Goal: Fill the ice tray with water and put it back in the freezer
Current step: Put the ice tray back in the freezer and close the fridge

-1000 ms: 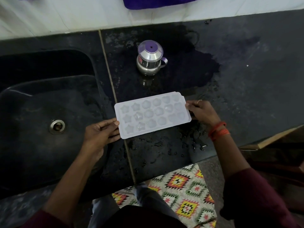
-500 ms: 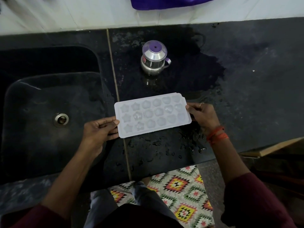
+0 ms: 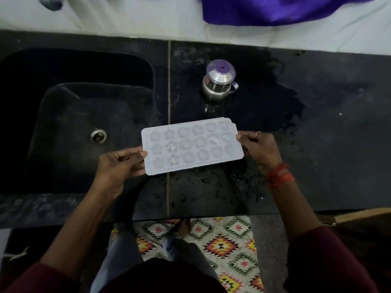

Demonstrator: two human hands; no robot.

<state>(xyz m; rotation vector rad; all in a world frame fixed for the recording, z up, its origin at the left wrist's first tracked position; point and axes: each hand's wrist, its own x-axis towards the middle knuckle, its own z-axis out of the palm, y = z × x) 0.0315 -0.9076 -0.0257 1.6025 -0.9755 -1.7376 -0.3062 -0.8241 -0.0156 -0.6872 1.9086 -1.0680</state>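
Note:
A white ice tray [image 3: 191, 145] with star, round and heart moulds is held level above the black counter, just right of the sink. My left hand [image 3: 118, 166] pinches its left end, thumb on top and fingers underneath. My right hand [image 3: 257, 148] grips the right end the same way. Some moulds glint as if wet; how much water they hold is unclear.
A black sink [image 3: 80, 123] with a metal drain [image 3: 98, 135] lies to the left. A small steel jug with a purple lid [image 3: 220, 80] stands on the wet counter [image 3: 328, 144] behind the tray. Water drops lie near the front edge. A patterned mat [image 3: 222, 246] covers the floor.
The tray and both hands have stayed together, held the same way. The view has shifted so more of the sink and back wall show.

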